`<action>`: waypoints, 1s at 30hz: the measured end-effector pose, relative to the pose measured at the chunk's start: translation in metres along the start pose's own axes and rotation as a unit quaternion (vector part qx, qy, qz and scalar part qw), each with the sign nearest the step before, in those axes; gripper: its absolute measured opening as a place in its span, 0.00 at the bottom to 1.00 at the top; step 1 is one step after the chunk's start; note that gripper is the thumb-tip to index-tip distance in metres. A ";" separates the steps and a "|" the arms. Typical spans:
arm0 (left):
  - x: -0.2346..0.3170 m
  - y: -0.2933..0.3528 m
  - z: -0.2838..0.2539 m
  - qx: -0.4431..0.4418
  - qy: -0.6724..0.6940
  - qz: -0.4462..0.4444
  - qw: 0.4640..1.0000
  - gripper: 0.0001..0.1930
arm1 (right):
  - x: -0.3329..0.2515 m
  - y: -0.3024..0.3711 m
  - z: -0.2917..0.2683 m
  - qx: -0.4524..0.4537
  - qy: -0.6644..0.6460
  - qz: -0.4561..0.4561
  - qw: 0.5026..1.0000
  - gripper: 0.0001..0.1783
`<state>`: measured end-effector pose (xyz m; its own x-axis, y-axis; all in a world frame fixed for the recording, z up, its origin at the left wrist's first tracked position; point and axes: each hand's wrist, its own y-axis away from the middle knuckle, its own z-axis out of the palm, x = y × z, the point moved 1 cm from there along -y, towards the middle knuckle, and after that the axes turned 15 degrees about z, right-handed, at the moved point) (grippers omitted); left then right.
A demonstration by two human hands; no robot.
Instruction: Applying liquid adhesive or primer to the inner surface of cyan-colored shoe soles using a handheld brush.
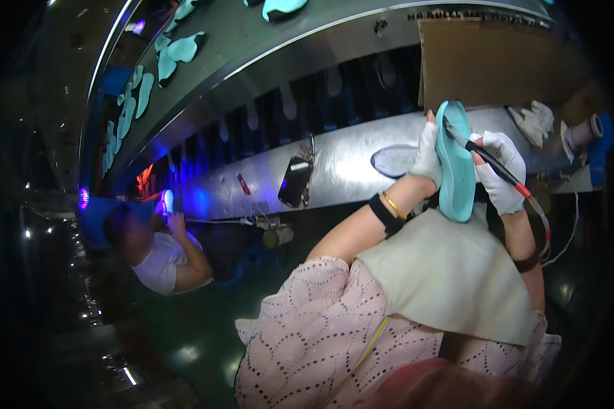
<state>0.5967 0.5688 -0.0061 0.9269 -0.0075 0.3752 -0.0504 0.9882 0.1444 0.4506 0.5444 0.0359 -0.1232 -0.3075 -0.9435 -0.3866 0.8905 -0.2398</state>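
A turquoise shoe sole (456, 174) is held nearly upright above my lap. My left hand (427, 155), in a white glove with bare fingertips, grips its left edge. In my right hand (502, 174), also in a white glove, is a black pen-like tool (492, 162) with red bands and a wire trailing from its rear. The tool's metal tip is at the sole's upper end, just inside the rim; whether it touches cannot be made out. A pale cloth (450, 273) covers my lap.
A metal bench (348, 153) ahead bears an oval dish (394, 161), a dark phone-like object (295, 181) and white gloves (532, 123). Behind stands a cardboard sheet (488, 65). Turquoise soles (183, 49) lie on the conveyor (252, 34). At left a co-worker (167, 255) sits holding a lit sole.
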 end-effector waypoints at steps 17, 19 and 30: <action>-0.030 0.027 -0.022 -0.187 -0.135 -0.090 0.969 0.44 | 0.033 0.043 -0.047 -0.007 -0.146 0.212 0.966 0.04; -0.035 0.016 -0.018 -0.179 -0.115 -0.087 0.973 0.44 | 0.027 0.039 -0.043 -0.008 -0.094 0.180 0.979 0.05; -0.035 -0.007 0.013 -0.112 -0.042 0.003 0.993 0.47 | 0.016 0.027 -0.037 0.016 -0.195 0.175 0.965 0.05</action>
<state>0.5601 0.5604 -0.0085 0.8925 -0.0041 0.4511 0.0359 0.9974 -0.0619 0.4039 0.5515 0.0232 0.1143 0.1569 -0.9810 -0.3549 0.9287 0.1072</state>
